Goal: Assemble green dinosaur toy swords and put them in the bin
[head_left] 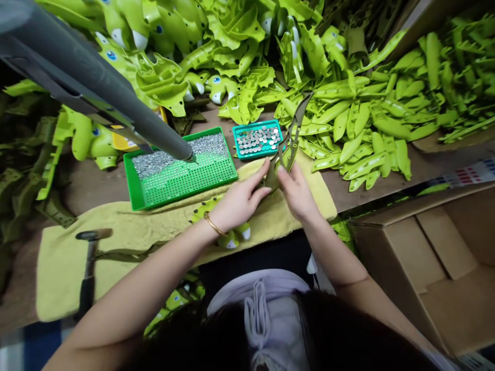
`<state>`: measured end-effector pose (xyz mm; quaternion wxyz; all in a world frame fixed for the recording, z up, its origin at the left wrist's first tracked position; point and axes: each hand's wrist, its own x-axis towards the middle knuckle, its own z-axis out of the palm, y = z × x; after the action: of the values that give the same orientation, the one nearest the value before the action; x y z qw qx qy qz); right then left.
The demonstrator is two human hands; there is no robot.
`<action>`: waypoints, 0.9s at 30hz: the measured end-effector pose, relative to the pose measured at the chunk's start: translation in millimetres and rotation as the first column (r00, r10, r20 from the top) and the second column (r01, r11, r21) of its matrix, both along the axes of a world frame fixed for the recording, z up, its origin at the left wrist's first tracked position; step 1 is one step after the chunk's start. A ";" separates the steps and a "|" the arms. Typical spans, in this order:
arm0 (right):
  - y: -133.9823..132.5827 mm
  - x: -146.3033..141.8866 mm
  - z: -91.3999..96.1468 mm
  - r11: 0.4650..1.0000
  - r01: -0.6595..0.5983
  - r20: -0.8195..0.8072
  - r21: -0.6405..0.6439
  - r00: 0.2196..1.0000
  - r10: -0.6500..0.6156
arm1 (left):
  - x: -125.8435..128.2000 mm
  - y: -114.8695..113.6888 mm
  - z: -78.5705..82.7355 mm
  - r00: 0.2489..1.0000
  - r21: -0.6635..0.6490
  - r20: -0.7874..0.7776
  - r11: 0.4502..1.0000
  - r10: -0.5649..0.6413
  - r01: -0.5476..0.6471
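My left hand [240,198] and my right hand [296,191] meet over a yellow towel [116,242] and together grip a dark olive plastic toy part [288,139] with a long tail that points up and away. Fingers of both hands are closed around its lower end. Under my left wrist, which wears a gold bangle, lies a light green dinosaur toy body [232,234] with white feet. A green tray [181,170] of small screws and a teal tray [258,139] of round metal discs stand just beyond the hands.
Heaps of light green toy shells [185,46] and tail pieces [367,123] cover the back of the bench. A grey tool arm [96,87] slants in from the upper left. A hammer [89,268] lies on the towel at left. An open cardboard box [436,257] sits at right.
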<state>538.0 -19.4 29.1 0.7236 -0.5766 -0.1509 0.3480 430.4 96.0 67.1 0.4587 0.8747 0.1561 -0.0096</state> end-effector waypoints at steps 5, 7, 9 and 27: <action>-12.5 -6.4 -10.1 0.963 -0.080 0.195 -0.258 0.972 0.133 | -6.7 -10.2 0.4 1.000 0.138 -0.002 0.990 -0.003 0.004; -10.4 -10.9 -11.1 0.980 -0.052 0.169 -0.194 0.982 0.085 | -8.5 -13.4 -2.2 1.000 0.196 -0.008 0.981 0.005 -0.004; -6.3 -16.6 -11.6 0.989 -0.019 0.155 -0.145 0.987 0.042 | -9.5 -15.5 -4.4 0.999 0.263 -0.020 0.964 0.036 -0.030; -19.4 169.8 26.7 0.258 0.635 0.601 -0.728 0.410 0.686 | 18.9 6.7 -18.0 0.963 -0.354 -0.271 0.930 -0.002 -0.097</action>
<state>707.8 -38.8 55.8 -0.0223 -0.9595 -0.2809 -0.0037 449.3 102.7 49.2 0.5877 0.7611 0.2333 -0.1448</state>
